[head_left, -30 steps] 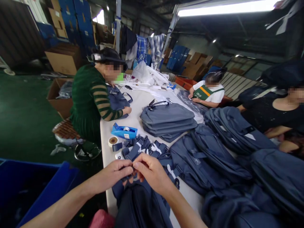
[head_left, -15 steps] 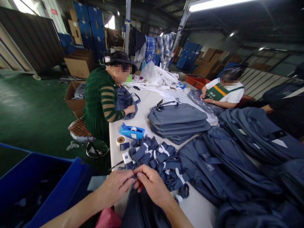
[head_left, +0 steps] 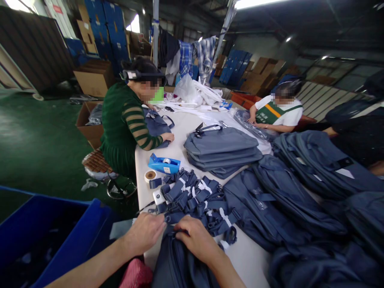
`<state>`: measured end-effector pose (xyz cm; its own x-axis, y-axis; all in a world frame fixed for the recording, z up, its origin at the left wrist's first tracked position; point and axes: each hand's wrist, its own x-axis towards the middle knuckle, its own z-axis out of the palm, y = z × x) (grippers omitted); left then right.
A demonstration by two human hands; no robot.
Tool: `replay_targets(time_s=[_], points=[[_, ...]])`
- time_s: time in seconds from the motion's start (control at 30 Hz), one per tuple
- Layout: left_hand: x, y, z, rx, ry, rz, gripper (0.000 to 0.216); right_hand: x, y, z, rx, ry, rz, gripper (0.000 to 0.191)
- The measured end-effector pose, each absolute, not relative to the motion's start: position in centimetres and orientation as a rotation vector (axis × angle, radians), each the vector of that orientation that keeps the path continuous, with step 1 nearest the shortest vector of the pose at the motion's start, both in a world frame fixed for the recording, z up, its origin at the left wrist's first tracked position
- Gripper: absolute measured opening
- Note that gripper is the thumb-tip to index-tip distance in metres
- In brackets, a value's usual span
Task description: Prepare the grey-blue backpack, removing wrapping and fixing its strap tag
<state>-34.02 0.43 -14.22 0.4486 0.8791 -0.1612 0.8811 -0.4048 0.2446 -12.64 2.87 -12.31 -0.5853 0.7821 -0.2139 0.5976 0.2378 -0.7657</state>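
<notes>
Left hand (head_left: 146,235) and right hand (head_left: 195,240) low at the near edge of the worktop (head_left: 180,132), both pressed onto the top of a dark blue bag (head_left: 177,264). Left fingers curled and pinched on a dark strap or zipper pull (head_left: 168,220) at the bag's upper edge; exact part too small to tell. Right fingers bent down over the same edge, gripping the fabric, knuckles up. Fingertips of the two nearly meeting, with the strap end between them. Bag hanging partly off the worktop edge, toward the body, directly under both hands.

Just beyond the hands, touching the bag's far edge, a heap of folded blue straps (head_left: 195,196) with white tags. Farther off to the left, a blue tape dispenser (head_left: 164,164) and a small tape roll (head_left: 150,175) beside it. Behind the straps, a stack of flat grey bags (head_left: 222,150). To the right, a spread of dark blue backpacks (head_left: 300,188) overlapping one another.

At the worktop's left side, a person in a green striped top (head_left: 123,128) seated on a stool, hand on a blue bag. At the far end, another person in a white shirt (head_left: 274,116). Bottom left, a blue bin (head_left: 45,236) on the floor.
</notes>
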Motion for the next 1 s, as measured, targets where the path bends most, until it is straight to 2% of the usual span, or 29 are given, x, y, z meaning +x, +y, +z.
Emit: replay_targets(time_s=[0.3,0.5,0.7,0.8,0.83,0.9,1.0], points=[[-32.6,0.4,-12.8,2.418,1.403,-0.125,0.029,-14.3,2.4,-12.1,-1.443,-2.573,1.038,0.016],[-32.3,0.5,-11.2,2.319,1.286,-0.21,0.024,-14.4,2.0,-12.3,-1.457,-2.604,0.994,0.018],[-33.3,1.0,-10.1,1.861,1.265,-0.054,0.022,-14.3,2.2,-12.1,-1.5,-2.529,1.011,0.016],[-34.0,2.4,-10.0,1.406,1.181,0.018,0.011,-14.2,1.6,-10.0,-1.524,-2.467,0.958,0.022],[-34.1,3.0,-9.9,1.25,1.145,0.053,0.017,-14.0,1.1,-9.1,-1.526,-2.396,1.016,0.024],[-33.8,4.0,-9.8,0.971,1.092,0.141,0.033,-13.3,-0.1,-7.2,-1.549,-2.131,1.346,0.026],[-32.1,4.3,-8.8,0.666,1.058,0.269,0.021,-12.1,-1.9,-5.1,-1.518,-1.488,1.972,0.02]])
